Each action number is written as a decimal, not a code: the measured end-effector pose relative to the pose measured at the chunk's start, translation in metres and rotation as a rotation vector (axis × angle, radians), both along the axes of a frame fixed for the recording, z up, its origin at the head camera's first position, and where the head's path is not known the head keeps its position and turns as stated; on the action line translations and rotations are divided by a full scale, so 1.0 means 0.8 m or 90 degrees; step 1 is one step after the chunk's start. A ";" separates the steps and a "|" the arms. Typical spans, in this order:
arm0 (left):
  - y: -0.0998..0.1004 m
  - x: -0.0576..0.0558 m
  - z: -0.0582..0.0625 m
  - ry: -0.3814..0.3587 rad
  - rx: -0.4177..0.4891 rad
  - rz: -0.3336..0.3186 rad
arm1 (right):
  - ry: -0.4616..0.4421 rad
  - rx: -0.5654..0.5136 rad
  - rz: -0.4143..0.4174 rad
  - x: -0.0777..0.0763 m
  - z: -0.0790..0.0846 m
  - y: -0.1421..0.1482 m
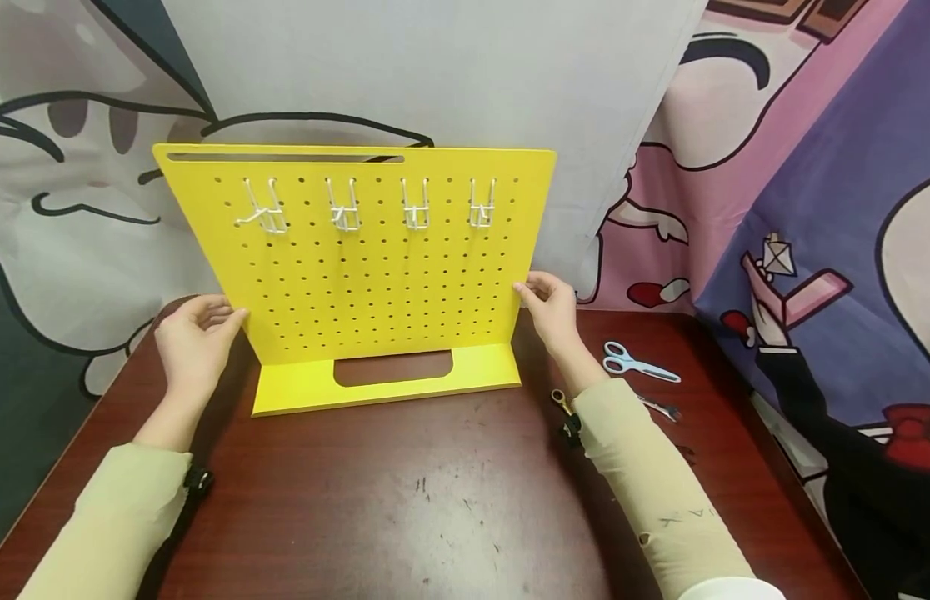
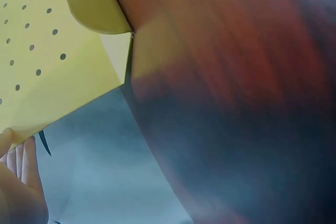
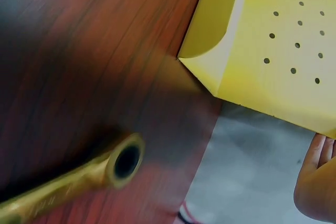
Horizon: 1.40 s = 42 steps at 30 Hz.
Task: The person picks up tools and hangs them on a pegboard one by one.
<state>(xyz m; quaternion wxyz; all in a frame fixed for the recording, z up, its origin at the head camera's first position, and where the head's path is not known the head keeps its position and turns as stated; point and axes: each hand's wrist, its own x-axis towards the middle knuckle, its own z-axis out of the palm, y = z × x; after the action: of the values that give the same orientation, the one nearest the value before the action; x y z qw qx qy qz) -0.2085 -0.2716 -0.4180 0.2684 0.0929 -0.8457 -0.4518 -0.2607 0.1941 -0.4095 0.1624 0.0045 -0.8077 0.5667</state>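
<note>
I have the yellow board (image 1: 375, 287) standing upright toward the far side of the table (image 1: 345, 500), its flat foot turned toward me with 1 wide cut-out in it, and 1 long slot near the top edge on the left. 4 white hooks (image 1: 344, 221) hang in a row across its upper part, above many small holes; the leftmost hook sits askew, its prong pointing left. My left hand (image 1: 192, 343) pinches the board's left edge low down, thumb on the front face and fingers behind. My right hand (image 1: 552, 312) pinches the opposite edge, a little higher on my head view. Just beside my right forearm lies a gold wrench (image 3: 73, 182), its ring end plain on the right wrist feed. Past that arm I see light blue scissors (image 1: 639, 366) and, nearer, a silver wrench (image 1: 663, 409) partly covered by the sleeve (image 1: 652, 483). Behind everything hangs a cartoon-printed cloth (image 1: 472, 67).
</note>
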 end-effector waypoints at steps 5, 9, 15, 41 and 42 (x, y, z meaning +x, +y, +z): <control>0.020 -0.008 0.000 0.017 -0.006 -0.029 | -0.010 0.006 -0.016 0.004 -0.001 0.022; 0.037 -0.016 0.000 0.033 0.008 -0.064 | -0.021 0.008 -0.033 0.008 -0.002 0.040; 0.059 -0.027 0.000 0.043 0.012 -0.091 | -0.039 0.008 -0.059 0.018 -0.001 0.062; 0.085 -0.036 -0.001 0.043 0.006 -0.134 | -0.033 -0.021 -0.105 0.031 0.000 0.089; 0.084 -0.036 0.000 0.044 0.008 -0.135 | -0.030 -0.023 -0.104 0.030 0.000 0.088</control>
<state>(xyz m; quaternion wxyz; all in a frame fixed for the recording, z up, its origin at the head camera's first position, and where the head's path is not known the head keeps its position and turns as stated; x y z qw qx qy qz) -0.2369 -0.2040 -0.4179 0.2475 -0.0110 -0.8382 -0.4859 -0.2367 0.2645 -0.4099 0.1888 -0.0778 -0.7985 0.5663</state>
